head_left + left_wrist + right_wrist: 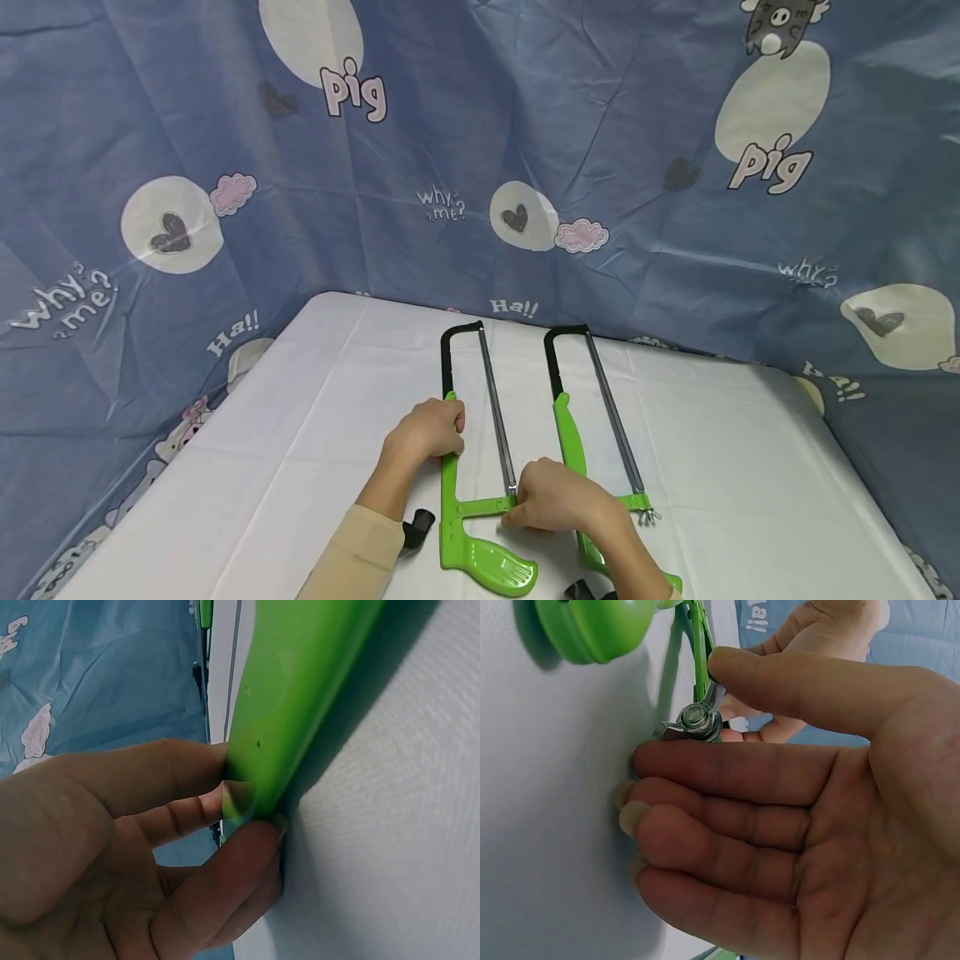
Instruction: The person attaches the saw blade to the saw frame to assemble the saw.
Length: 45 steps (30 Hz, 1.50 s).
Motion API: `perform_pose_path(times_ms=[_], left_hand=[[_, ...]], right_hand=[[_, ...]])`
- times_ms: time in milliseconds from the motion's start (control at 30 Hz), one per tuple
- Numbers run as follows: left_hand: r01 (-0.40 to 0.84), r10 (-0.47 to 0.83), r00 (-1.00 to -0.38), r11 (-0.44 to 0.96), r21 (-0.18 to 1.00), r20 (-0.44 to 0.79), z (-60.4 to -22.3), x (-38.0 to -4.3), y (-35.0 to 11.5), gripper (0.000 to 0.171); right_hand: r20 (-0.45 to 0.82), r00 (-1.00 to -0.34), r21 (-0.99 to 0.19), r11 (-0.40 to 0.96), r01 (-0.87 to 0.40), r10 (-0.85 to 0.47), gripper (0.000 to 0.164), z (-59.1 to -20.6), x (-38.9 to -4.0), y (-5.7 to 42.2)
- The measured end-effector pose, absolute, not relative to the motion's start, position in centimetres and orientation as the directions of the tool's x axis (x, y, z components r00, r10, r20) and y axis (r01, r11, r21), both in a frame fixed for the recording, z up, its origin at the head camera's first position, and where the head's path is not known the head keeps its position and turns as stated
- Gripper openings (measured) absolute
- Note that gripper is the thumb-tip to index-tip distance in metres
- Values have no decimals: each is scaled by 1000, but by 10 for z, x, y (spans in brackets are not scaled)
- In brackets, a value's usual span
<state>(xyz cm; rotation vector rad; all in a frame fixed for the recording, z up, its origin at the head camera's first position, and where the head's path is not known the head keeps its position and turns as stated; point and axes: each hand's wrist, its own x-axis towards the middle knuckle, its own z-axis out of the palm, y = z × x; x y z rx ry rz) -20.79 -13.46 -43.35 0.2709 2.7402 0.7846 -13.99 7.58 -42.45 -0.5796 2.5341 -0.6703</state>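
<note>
Two hacksaws lie side by side on the white table, each with a green handle, a black front bow and a grey blade. My left hand grips the green frame of the left hacksaw, fingers bent around its edge in the left wrist view. At the lower end of that saw's blade, my right hand pinches a metal wing nut between thumb and index finger. The second hacksaw lies just right of it, partly covered by my right hand and forearm.
The white table reaches back to a blue printed cloth hanging behind it. A black object shows beside my left wrist, and another dark one at the bottom edge near my right forearm.
</note>
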Motion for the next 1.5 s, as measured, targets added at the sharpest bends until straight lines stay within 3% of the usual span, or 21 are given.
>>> perform_pose_path(times_ms=[667, 1500], left_hand=[[101, 249, -945, 838, 536, -212, -433, -207, -135, 19], [99, 249, -946, 832, 546, -208, -431, -205, -134, 19]], right_hand=[[-385, -775, -638, 751, -169, -501, 21, -430, -145, 78], [-392, -736, -669, 720, -183, -552, 20, -428, -145, 85]])
